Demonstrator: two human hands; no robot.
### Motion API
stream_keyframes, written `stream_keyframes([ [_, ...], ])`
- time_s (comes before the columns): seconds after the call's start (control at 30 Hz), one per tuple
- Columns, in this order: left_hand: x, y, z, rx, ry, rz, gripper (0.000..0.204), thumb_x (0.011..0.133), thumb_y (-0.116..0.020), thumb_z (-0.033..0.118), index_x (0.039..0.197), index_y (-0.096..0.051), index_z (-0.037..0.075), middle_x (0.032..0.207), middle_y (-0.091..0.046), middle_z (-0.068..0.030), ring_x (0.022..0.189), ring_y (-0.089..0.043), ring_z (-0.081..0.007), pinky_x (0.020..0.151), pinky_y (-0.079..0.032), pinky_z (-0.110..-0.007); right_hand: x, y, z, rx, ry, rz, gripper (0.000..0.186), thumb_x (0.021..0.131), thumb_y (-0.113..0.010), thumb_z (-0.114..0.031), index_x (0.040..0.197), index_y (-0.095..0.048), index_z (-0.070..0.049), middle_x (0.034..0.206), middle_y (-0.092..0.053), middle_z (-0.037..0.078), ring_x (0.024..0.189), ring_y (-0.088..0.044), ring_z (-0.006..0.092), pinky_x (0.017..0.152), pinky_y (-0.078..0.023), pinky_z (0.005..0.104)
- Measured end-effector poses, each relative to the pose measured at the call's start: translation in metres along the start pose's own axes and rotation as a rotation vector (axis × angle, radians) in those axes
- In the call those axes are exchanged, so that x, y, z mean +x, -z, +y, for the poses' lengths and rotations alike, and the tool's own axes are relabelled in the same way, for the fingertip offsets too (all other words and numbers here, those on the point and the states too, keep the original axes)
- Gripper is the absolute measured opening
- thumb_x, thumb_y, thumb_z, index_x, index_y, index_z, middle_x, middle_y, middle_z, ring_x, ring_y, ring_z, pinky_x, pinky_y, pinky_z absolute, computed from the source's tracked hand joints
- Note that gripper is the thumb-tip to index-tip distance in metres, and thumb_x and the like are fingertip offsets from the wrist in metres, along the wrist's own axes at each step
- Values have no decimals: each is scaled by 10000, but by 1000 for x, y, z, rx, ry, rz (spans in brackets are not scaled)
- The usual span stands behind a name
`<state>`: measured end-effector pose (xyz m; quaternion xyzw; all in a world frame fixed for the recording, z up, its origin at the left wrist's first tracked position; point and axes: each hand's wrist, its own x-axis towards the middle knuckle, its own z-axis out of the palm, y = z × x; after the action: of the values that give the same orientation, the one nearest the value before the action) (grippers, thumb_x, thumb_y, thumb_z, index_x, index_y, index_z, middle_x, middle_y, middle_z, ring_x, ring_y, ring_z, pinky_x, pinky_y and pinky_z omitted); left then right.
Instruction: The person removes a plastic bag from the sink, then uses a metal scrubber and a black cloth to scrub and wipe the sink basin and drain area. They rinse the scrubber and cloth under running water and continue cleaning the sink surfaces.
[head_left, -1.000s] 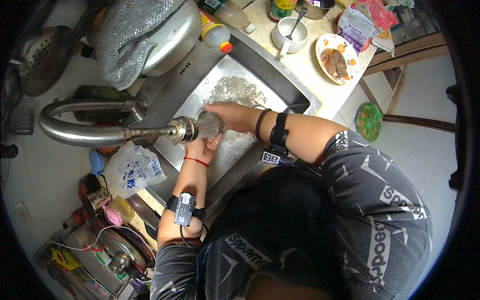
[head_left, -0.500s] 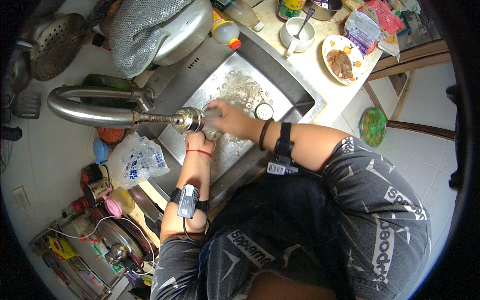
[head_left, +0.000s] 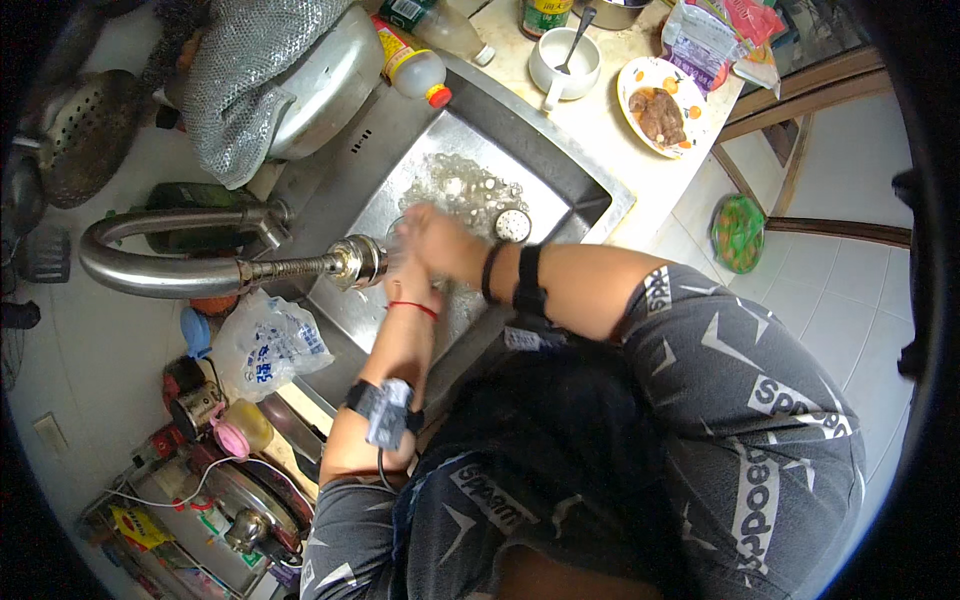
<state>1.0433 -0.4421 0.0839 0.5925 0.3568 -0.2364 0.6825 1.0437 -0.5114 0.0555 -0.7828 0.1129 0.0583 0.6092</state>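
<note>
Below the outlet of the metal tap (head_left: 175,283), my two hands meet over the steel sink (head_left: 345,345). My right hand (head_left: 436,240) comes in from the right with its fingers curled in, smeared by motion. Pressed up against it from below is my left hand (head_left: 408,275), its fingers blurred and partly hidden. A clear, curved edge shows beside the right fingers; whether it is glass or water I cannot tell. Bubbly water (head_left: 462,190) spreads over the sink floor beyond the hands, next to the round drain strainer (head_left: 512,226).
A white cup (head_left: 563,65) with a spoon and a patterned plate (head_left: 662,108) of brown food stand on the counter at the far right. At the sink's far left corner are a bottle (head_left: 415,72) with a red cap and a metal basin (head_left: 325,85). A plastic bag (head_left: 262,345) lies left.
My left hand has come up from under the tap to meet the right hand. The right hand has shifted slightly left. The whole view has moved a little.
</note>
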Motion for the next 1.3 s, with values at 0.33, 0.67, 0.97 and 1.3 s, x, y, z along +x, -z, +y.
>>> stream_keyframes([
  [0.33,52,49,-21,-293,22,-118,400,961,-506,397,1237,-526,109,1137,-601,-37,984,-570,-176,742,-494,-389,10,-1,19,74,183,-212,294,839,-573,-127,1094,-550,19,1014,-630,197,910,-616,306,780,-502,383],
  [0.67,28,65,-9,85,-59,-138,279,914,-561,191,1174,-551,89,1086,-595,-30,885,-588,-152,719,-511,-289,14,32,20,676,-575,-358,317,774,-596,-48,1086,-591,-103,845,-545,-17,675,-493,95,563,-401,236],
  [0.97,43,67,-19,-439,43,-213,240,947,-506,188,1149,-552,66,1133,-626,-83,1004,-622,-233,866,-518,-389,12,48,16,706,-497,-349,356,857,-567,-78,1213,-567,-88,1042,-606,50,847,-587,154,702,-497,290],
  [1.3,39,70,-5,-614,-13,-503,241,954,-501,251,1090,-590,73,1092,-642,-78,1023,-613,-239,853,-515,-385,-5,29,45,-363,473,-213,504,858,-635,-218,1323,-499,-77,1089,-638,195,994,-609,241,892,-468,340],
])
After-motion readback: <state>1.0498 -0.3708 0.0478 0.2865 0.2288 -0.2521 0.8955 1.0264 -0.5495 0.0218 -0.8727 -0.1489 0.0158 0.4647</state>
